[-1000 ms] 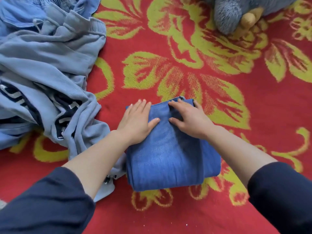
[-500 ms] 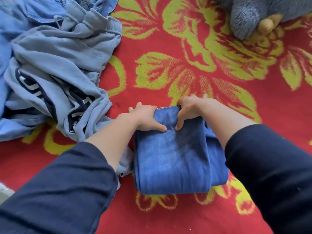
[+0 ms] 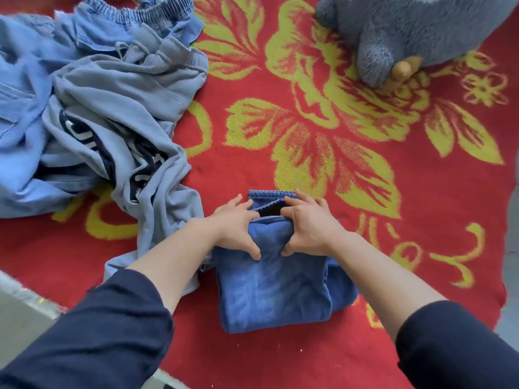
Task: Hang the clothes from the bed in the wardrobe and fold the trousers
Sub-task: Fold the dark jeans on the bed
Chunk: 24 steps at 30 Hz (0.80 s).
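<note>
Gripping the folded jeans (image 3: 275, 290) between them, left hand (image 3: 238, 228) and right hand (image 3: 309, 226) risk unravelling the fold if either slips.

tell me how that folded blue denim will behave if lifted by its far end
The folded denim trousers would probably sag and unfold, since the layers lie loose. They look thick, so likely hefty for their size. Both hands, left hand and right hand, pinch the top flap, suggesting it grips easily.

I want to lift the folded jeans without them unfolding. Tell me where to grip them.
Grip the jeans at their two long sides, one hand under each, coming from left and right. The near edge is a closed fold, but the far end, where both hands now pinch, has loose layers gaping open.
</note>
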Each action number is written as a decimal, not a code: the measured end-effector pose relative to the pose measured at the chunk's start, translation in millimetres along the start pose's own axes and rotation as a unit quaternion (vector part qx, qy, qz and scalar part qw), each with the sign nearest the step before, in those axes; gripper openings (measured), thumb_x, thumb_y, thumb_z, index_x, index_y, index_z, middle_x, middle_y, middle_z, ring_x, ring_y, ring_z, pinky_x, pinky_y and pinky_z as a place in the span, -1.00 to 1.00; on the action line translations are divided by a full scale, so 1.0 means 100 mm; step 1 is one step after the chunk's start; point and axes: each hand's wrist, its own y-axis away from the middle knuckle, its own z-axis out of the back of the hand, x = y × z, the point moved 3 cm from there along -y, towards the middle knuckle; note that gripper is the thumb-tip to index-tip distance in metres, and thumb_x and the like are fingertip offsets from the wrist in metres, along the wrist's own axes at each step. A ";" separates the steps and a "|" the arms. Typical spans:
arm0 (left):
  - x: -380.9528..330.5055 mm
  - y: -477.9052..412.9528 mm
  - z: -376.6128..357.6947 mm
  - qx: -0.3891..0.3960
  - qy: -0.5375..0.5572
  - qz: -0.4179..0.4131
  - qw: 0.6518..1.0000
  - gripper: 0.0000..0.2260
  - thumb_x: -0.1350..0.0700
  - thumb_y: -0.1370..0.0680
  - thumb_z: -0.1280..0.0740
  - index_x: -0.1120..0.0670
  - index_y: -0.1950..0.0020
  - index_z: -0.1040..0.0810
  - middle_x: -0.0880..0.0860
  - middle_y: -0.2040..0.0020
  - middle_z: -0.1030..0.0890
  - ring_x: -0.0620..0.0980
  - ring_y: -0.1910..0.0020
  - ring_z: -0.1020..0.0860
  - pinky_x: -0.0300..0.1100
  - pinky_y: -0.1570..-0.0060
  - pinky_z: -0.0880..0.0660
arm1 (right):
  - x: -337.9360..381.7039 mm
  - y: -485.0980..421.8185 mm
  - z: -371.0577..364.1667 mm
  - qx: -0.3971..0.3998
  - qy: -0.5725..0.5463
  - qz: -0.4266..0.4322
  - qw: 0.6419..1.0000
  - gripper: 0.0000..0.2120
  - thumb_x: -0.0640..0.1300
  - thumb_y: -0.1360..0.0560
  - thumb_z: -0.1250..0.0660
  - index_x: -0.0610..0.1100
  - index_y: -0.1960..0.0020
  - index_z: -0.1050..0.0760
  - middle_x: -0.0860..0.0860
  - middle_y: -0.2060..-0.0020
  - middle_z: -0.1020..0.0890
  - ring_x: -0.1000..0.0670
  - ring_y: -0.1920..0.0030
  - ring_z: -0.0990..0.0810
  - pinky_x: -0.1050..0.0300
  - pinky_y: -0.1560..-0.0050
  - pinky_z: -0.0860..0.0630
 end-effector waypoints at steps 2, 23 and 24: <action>-0.03 0.04 -0.05 -0.007 -0.020 -0.013 1.000 -0.15 -0.30 -0.22 -0.48 -0.14 -0.45 -0.29 0.02 -0.57 -0.07 0.11 -0.55 0.11 0.08 -0.49 -0.02 | 0.05 0.13 -0.09 -0.022 0.011 0.005 1.000 -0.43 0.15 -0.17 -0.54 0.00 -0.11 -0.50 0.02 -0.43 -0.35 -0.08 -0.51 -0.11 -0.05 -0.29 -0.18; 0.00 -0.75 0.29 -0.106 0.021 0.025 0.994 -0.18 -0.27 -0.22 -0.54 0.02 -0.35 -0.34 0.07 -0.20 -0.43 0.10 -0.24 -0.34 0.00 -0.12 -0.40 | -0.57 -0.80 0.05 0.066 -0.130 -0.138 0.980 -0.18 0.03 0.00 -0.62 0.05 -0.21 -0.40 0.04 -0.03 -0.58 -0.06 -0.01 -0.54 0.02 0.02 -0.58; -0.01 -0.74 0.30 -0.096 0.022 0.030 0.995 -0.20 -0.26 -0.22 -0.55 0.03 -0.33 -0.35 0.08 -0.20 -0.45 0.12 -0.24 -0.34 0.01 -0.12 -0.41 | -0.56 -0.78 0.05 0.058 -0.128 -0.134 0.981 -0.24 0.03 0.00 -0.62 0.05 -0.15 -0.43 0.04 0.01 -0.59 -0.05 0.02 -0.55 0.04 0.05 -0.58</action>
